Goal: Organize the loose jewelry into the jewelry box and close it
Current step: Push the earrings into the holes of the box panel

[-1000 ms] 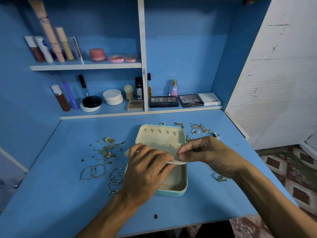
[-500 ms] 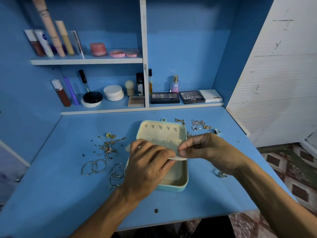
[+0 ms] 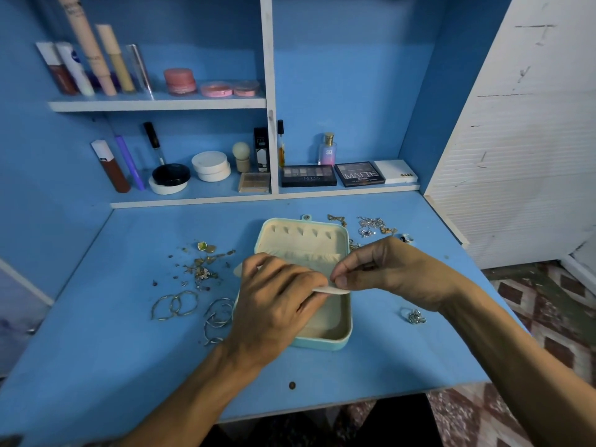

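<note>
A mint jewelry box lies open on the blue table, its cream lining showing. Both hands are over its middle. My left hand and my right hand hold a thin cream flap of the box between fingers and thumb. Small gold earrings and charms lie scattered left of the box. Silver bangles and more rings lie nearer the front left. Chains sit at the back right, a ring by my right wrist.
Two shelves behind the table carry cosmetics: tubes, pink jars, compacts, eyeshadow palettes and a perfume bottle. A white panel stands to the right. The table's front edge is near me.
The hands stay over the box, holding the cream flap. The view has shifted slightly, otherwise nothing has visibly moved.
</note>
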### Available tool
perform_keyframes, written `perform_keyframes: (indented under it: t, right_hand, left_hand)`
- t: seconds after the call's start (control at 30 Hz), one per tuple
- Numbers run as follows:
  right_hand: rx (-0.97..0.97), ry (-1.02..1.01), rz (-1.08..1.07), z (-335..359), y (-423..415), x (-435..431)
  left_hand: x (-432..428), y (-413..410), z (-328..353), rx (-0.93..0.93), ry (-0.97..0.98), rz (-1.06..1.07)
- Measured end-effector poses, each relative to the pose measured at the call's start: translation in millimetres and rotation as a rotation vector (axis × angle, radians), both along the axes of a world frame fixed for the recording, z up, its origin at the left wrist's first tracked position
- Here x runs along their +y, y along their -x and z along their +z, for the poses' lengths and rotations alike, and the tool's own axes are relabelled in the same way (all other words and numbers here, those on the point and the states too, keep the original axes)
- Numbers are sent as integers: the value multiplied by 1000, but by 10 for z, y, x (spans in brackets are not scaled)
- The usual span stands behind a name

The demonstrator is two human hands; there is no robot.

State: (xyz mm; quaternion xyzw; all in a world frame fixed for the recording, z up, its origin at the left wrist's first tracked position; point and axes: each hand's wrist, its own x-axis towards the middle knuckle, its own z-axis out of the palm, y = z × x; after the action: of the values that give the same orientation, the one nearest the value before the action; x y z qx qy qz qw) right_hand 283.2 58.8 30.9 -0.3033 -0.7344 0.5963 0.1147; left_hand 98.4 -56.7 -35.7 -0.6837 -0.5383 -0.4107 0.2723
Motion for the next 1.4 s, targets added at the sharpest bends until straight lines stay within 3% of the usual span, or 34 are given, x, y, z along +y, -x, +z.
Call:
perform_keyframes:
  t: [0.6, 0.9, 1.4]
  right_hand:
    - [-164, -309, 161, 236, 84, 34]
    - [-426, -424, 292, 348, 269, 76]
    - [-325, -445, 323, 369, 206, 137]
  left_hand:
    - [20, -5, 27, -6, -6, -4]
    - [17, 7, 22, -1, 13, -24]
    - [56, 11, 96, -5, 12, -26]
